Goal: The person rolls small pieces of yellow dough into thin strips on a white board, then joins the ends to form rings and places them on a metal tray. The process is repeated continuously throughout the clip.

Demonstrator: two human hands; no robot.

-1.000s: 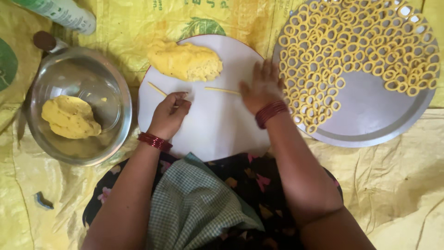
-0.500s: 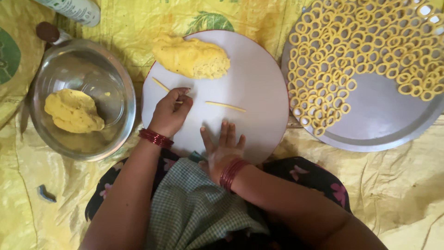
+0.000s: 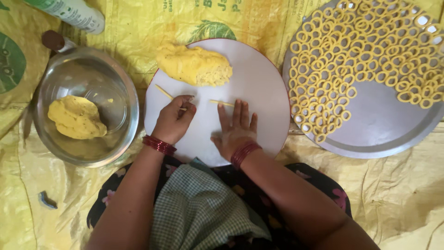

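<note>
On the round white board (image 3: 259, 88), the left hand (image 3: 173, 120) pinches the near end of a thin dough strand (image 3: 165, 92), fingers curled on it. The right hand (image 3: 237, 129) lies flat and released, fingertips over a second strand (image 3: 221, 103). A yellow dough lump (image 3: 194, 65) sits just beyond both.
</note>
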